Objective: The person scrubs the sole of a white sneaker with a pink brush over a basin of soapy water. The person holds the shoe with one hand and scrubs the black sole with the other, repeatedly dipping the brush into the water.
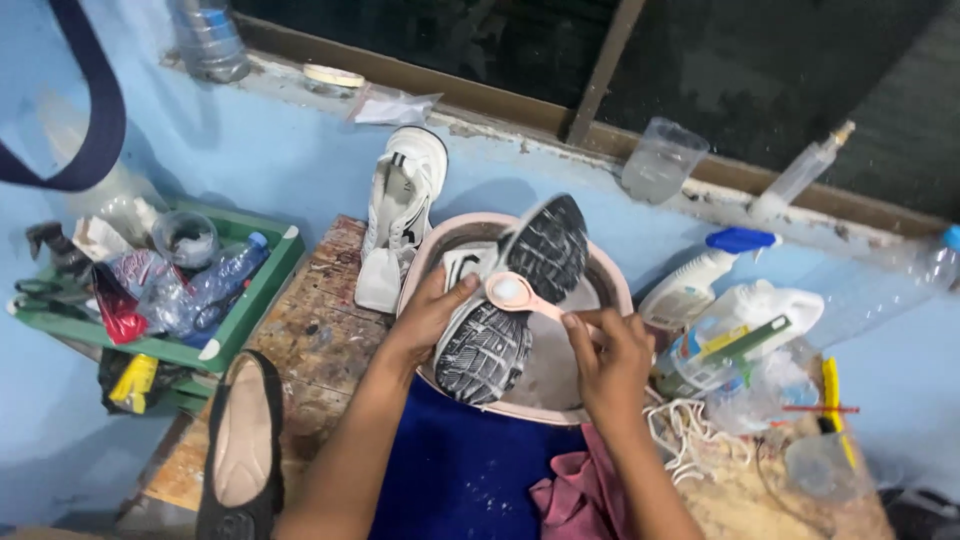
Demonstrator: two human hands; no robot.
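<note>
My left hand [425,320] grips a white sneaker [520,290] by its side, sole turned up, over a pink wash basin [610,285]. The sole is black and white with a ridged tread. My right hand [610,365] holds the handle of a small pink scoop [512,291], whose bowl carries white powder just above the middle of the sole. A second white sneaker [400,215] leans upright against the blue wall, left of the basin.
A green tray [250,310] of bottles and clutter sits at left. A black flat shoe [240,440] lies at the table's front left. Spray bottle [700,275], white jug [745,325], white laces [690,435] crowd the right. Blue cloth [460,470] and pink rag [580,495] lie below the basin.
</note>
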